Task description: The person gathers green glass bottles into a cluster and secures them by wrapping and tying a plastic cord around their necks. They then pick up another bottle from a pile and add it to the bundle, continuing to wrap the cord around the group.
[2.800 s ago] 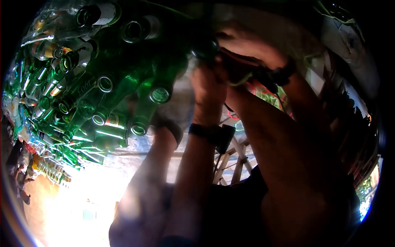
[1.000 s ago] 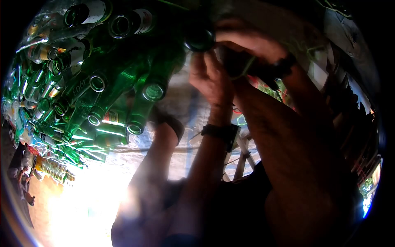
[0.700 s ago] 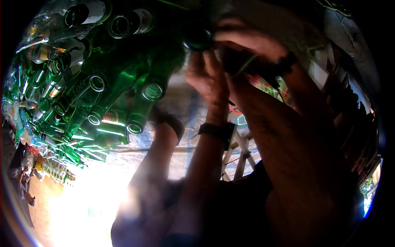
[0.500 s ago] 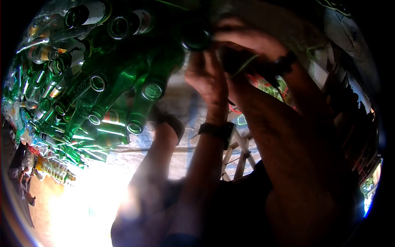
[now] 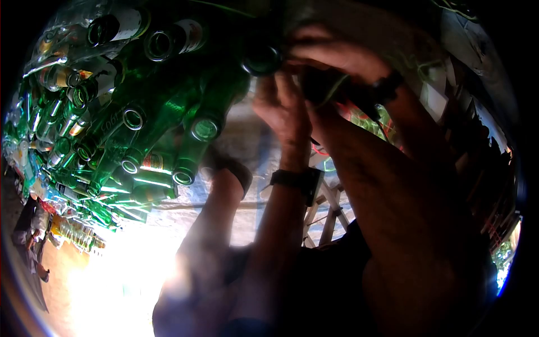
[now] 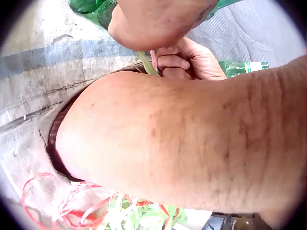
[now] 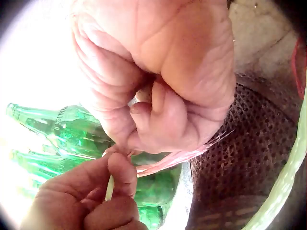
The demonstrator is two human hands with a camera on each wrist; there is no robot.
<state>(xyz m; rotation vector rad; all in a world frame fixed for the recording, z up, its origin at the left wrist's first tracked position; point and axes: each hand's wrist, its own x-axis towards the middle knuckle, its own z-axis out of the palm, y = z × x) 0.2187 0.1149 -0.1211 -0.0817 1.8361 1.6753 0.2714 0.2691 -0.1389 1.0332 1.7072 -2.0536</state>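
In the right wrist view, my right hand [image 7: 163, 72] is close above, its fingers curled over a pink plastic string [image 7: 172, 160] that runs toward my left hand [image 7: 91, 196]. The left thumb and fingers pinch the pink string's end and a pale green strip [image 7: 110, 188]. The left wrist view has the left hand [image 6: 158, 21] beside the right hand [image 6: 192, 60], with a green strip [image 6: 148, 63] between them. Both hands work beside green glass bottles [image 7: 72, 129], and a bottle mouth [image 5: 261, 59] overlaps the fingertips in the head view.
Many green bottles [image 5: 205, 128] are heaped to the left. A leg [image 6: 177, 139] and a brown perforated shoe [image 7: 235, 143] are close to the hands. Loose pink string [image 6: 72, 211] and green strips [image 6: 139, 218] lie on pale sheeting [image 6: 29, 91].
From the oldest frame, my left hand has turned and its wrist has shifted right. Since one second ago it has drifted slightly left, the right hand staying nearly in place.
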